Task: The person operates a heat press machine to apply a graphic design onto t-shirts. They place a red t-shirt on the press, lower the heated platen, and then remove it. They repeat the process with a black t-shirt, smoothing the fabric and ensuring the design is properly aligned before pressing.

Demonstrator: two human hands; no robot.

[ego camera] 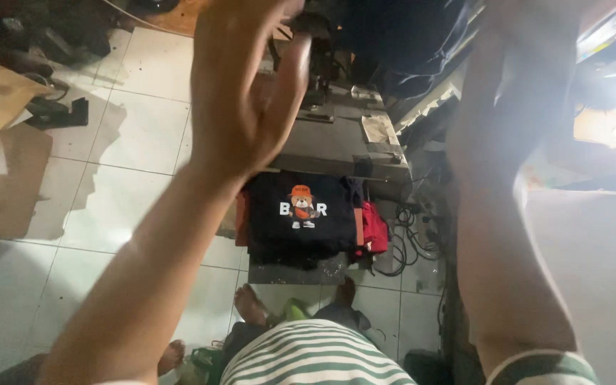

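the tiled floor [130, 192] fills the left, with a grey press machine [336, 135] at the middle. on a low platen below it lies a stack of shirts, the top one a black shirt [301, 217] with a cartoon bear print, red cloth [374, 228] just beside it. the left hand [240, 93] is raised above, fingers spread, holding nothing. the right hand is out of frame; grip cannot be told. bare feet near tangled cables [408, 242] risk a trip.

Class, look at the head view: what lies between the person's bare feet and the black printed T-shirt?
A dark grey board edge, on which the black printed T-shirt lies, then pale floor tile before the bare feet.
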